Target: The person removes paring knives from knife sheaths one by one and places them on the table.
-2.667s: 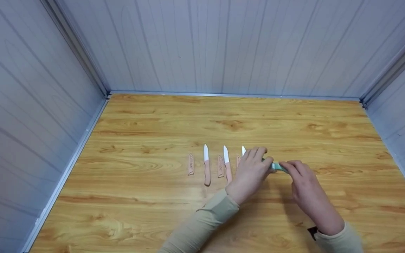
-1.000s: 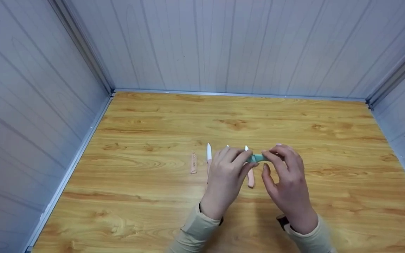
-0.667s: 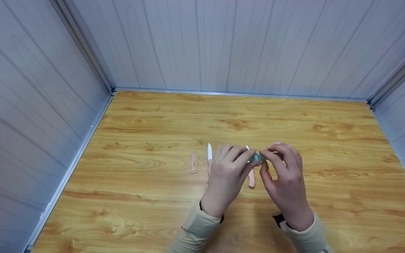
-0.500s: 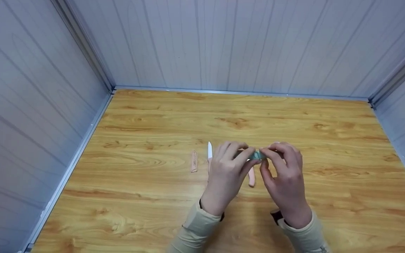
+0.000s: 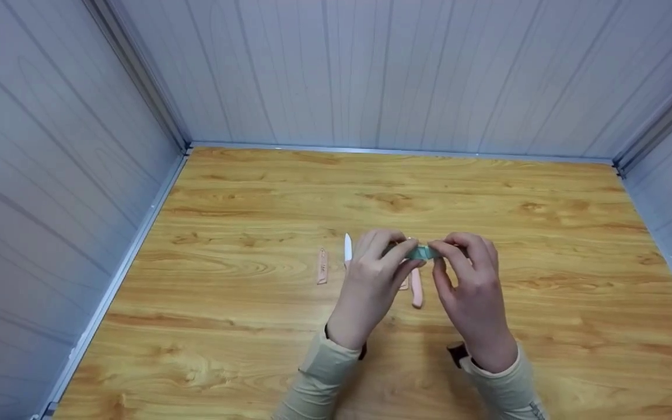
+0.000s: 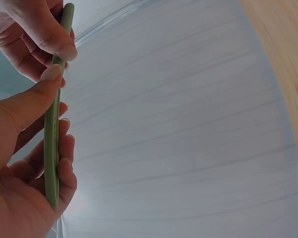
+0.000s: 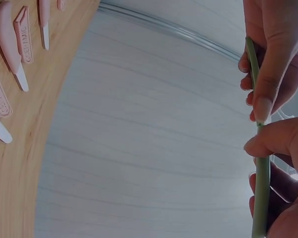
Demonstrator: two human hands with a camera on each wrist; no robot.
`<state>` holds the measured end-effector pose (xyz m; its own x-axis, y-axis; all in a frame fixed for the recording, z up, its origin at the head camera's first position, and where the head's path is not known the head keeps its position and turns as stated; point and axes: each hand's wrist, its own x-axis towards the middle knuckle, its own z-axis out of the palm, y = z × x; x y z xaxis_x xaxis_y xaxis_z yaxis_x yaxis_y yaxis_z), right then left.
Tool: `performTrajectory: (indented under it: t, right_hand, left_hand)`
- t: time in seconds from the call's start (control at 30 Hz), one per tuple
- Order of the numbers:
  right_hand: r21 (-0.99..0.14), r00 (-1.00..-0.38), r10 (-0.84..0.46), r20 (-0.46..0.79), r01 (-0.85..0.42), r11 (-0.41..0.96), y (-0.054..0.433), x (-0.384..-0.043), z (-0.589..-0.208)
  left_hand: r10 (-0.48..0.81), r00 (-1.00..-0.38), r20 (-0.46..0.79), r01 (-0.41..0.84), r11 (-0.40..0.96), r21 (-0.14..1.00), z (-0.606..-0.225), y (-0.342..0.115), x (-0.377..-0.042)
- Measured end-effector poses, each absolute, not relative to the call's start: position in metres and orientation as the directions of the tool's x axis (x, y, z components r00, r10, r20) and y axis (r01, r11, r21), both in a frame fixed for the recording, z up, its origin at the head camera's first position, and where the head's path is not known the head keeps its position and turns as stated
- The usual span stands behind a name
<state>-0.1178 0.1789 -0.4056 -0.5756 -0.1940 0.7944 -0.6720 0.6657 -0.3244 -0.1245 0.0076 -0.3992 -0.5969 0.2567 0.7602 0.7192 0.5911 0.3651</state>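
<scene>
A knife with a green handle (image 7: 261, 198) and a green blade sheath (image 6: 51, 158) is held in line between both hands, above the wooden table. My left hand (image 5: 371, 274) grips the sheath, its thumb near the joint and fingers curled round the far side. My right hand (image 5: 476, 283) holds the handle between thumb and fingers. The two green parts meet between the thumbs, and no blade shows. Below the hands lie pink knives with white blades; one knife (image 5: 347, 249) is partly covered by my left hand, and another knife's pink handle (image 5: 417, 290) shows between the hands.
A pink sheath (image 5: 322, 266) lies left of the knives. Another pink sheath (image 5: 404, 283) peeks out beside my left hand. In the right wrist view, pink knives (image 7: 8, 37) and sheaths (image 7: 24, 39) lie side by side. Grey panel walls (image 5: 347, 76) enclose the table.
Both hands have come left and closer together with the green knife. The pale gap between its handle and sheath has gone. Over the last half second the hands have moved only slightly.
</scene>
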Motion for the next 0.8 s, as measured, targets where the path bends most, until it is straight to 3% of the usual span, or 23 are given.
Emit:
performTrajectory:
  t: [0.27, 0.8]
  right_hand:
    - [-0.339, -0.605, -0.204, 0.77, -0.657, 0.673, 0.1837, -0.1208, -0.4059]
    - [-0.343, -0.633, -0.244, 0.735, -0.657, 0.671, 0.1861, -0.1223, -0.4062]
  left_hand:
    - [0.257, -0.643, 0.722, 0.705, 0.568, 0.426, -0.402, 0.007, -0.1291]
    - [0.258, -0.649, 0.716, 0.729, 0.478, 0.49, -0.4065, 0.003, -0.1344]
